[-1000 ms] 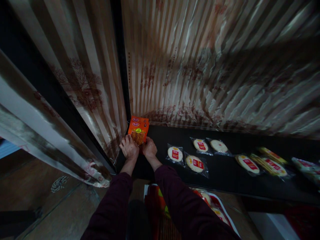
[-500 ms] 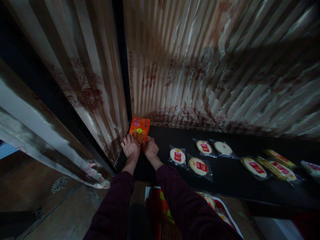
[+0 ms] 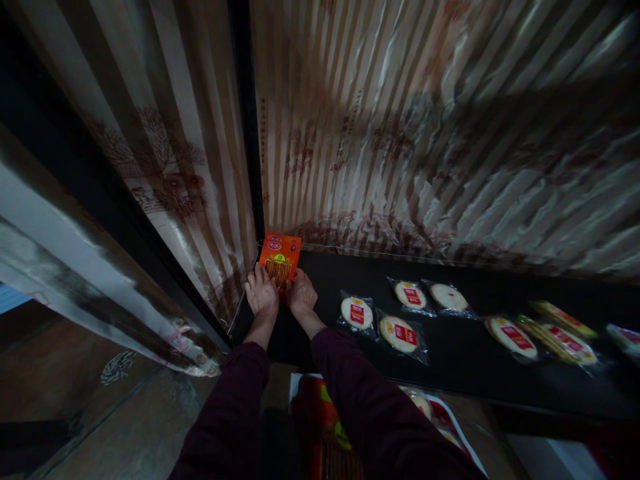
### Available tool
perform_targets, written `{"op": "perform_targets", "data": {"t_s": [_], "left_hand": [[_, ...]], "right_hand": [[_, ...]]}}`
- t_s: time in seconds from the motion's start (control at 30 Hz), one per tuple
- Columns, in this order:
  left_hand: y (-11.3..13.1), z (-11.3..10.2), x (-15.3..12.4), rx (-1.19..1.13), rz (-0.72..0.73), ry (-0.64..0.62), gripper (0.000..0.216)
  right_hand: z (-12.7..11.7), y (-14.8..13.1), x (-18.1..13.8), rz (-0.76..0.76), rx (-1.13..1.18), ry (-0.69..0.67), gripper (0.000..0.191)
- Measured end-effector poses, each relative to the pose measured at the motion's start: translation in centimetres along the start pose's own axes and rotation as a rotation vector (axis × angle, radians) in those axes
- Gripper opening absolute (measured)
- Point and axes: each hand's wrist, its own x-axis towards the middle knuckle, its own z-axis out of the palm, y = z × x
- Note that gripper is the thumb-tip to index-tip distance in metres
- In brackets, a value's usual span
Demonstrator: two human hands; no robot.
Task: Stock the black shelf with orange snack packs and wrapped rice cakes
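Note:
An orange snack packet [image 3: 280, 260] with thin brown sticks showing through its window lies at the far left end of the black shelf [image 3: 310, 340], close to the corner post. My left hand [image 3: 262, 293] holds its lower left edge, fingers on the front. On the lower right edge my right hand [image 3: 301, 293] is closed, with the fingers curled in. Both hands hide the packet's bottom part. To the right of my right hand lies a round white flatbread in clear wrap with a red label [image 3: 357, 313].
More wrapped flatbreads [image 3: 399, 334] and a yellow-green packet [image 3: 564, 319] lie along the shelf to the right. Striped printed sheeting [image 3: 350, 167] covers the back and left side. Below the shelf edge, a white-rimmed tray [image 3: 463, 430] holds more packets, partly behind my right sleeve.
Both hands keep their hold on the orange packet, which has barely moved. The view has shifted very slightly.

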Motion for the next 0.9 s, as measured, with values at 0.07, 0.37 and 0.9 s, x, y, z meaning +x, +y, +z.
{"op": "perform_targets", "data": {"t_s": [0.07,0.37,0.9], "left_hand": [[-0.1,0.1,0.0,-0.030,0.008,0.000,0.046],[-0.2,0.3,-0.2,-0.150,0.093,0.009,0.038],[-0.3,-0.7,-1.6,-0.183,0.127,0.077,0.035]], "right_hand": [[0.2,0.0,0.1,0.001,0.015,0.008,0.040],[-0.4,-0.3,0.1,0.007,-0.086,-0.044,0.036],[-1.8,3.1,-5.8,-0.228,0.141,0.038,0.042]]}}
